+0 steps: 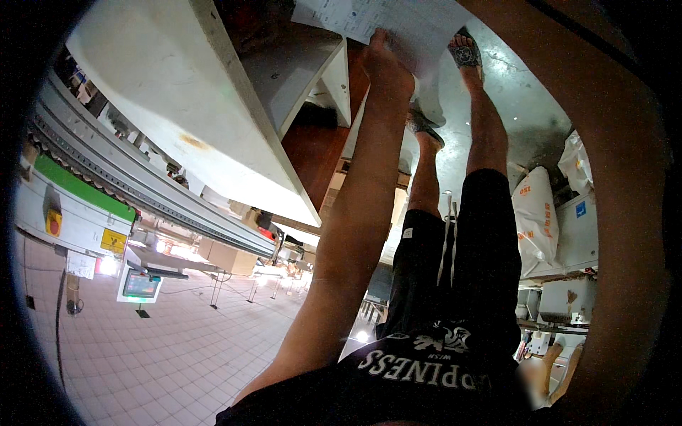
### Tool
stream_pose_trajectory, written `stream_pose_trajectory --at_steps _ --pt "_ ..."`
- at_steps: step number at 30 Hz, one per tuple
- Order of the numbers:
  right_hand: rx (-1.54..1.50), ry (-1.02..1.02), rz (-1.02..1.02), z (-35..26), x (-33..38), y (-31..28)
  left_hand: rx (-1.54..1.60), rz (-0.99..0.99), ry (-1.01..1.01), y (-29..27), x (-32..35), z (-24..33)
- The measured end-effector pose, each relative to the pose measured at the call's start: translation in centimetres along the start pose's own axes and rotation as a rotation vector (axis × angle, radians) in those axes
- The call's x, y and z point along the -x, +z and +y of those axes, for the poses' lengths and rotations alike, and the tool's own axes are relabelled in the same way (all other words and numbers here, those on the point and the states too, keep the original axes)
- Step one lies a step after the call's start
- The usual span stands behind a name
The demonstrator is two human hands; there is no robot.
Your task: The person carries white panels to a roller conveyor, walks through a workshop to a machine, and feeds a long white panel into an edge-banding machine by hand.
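Note:
At the top of the head view, my left hand is closed on the edge of a printed sheet of paper. The thumb lies over the paper. Part of the sheet runs out past the top edge of the picture. My right arm sweeps up along the right side, large and close. My right hand is outside the picture, so whether it touches the sheet cannot be told.
A white panel and open shelf stand at my left. Beyond them are a long machine rail and a small screen. White sacks lie at the right. My sandalled feet are on a grey floor.

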State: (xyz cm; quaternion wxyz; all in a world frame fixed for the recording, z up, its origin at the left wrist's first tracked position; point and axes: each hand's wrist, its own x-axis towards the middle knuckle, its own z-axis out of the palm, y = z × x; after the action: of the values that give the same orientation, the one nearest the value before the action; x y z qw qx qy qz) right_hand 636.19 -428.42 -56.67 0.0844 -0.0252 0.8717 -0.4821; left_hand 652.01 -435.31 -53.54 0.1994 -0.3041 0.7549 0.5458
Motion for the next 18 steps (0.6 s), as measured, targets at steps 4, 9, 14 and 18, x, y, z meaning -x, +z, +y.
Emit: stream_pose_trajectory --at_steps 4,9,14,18 --pt "0.022 0.027 -0.004 1.5 0.1 0.2 0.917 0.065 -0.565 2.1 0.8 5.2" --pt "0.001 0.022 -0.007 0.0 -0.8 0.2 1.113 0.021 -0.647 0.4 -1.2 -0.2" --pt "0.018 0.04 -0.011 0.8 -0.8 0.2 0.921 -0.081 -0.36 -1.8 -4.2 -1.0" --pt "0.029 0.047 -0.018 1.6 -0.8 -0.3 1.145 0.057 -0.468 -1.6 -6.6 -0.9"
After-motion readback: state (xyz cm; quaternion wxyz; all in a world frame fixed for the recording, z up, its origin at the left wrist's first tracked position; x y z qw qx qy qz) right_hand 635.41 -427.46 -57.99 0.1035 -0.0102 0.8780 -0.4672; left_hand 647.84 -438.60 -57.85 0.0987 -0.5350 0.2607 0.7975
